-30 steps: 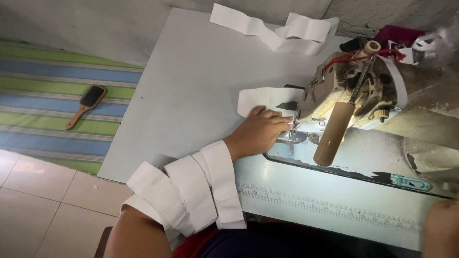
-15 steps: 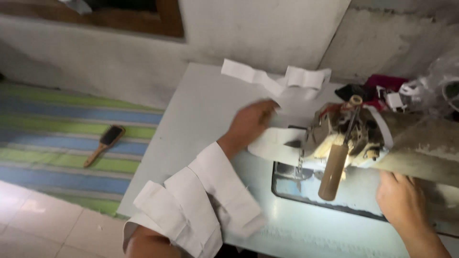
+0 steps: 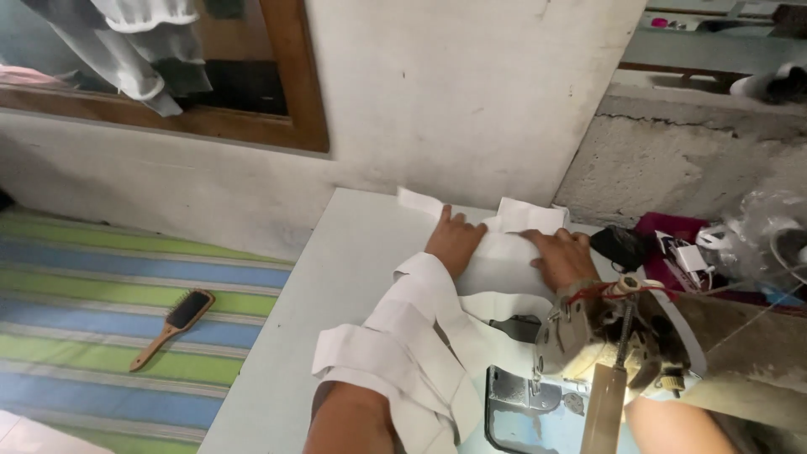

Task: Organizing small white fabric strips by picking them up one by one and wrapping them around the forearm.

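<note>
Neither grip clenched: both hands (image 3: 455,241) (image 3: 561,257) lie flat on white fabric (image 3: 504,252) atop the pale table (image 3: 336,286), wall (image 3: 471,92) behind.

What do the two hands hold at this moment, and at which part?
The left hand and the right hand both press flat on the white fabric strips at the table's far edge; no closed grip shows.
</note>
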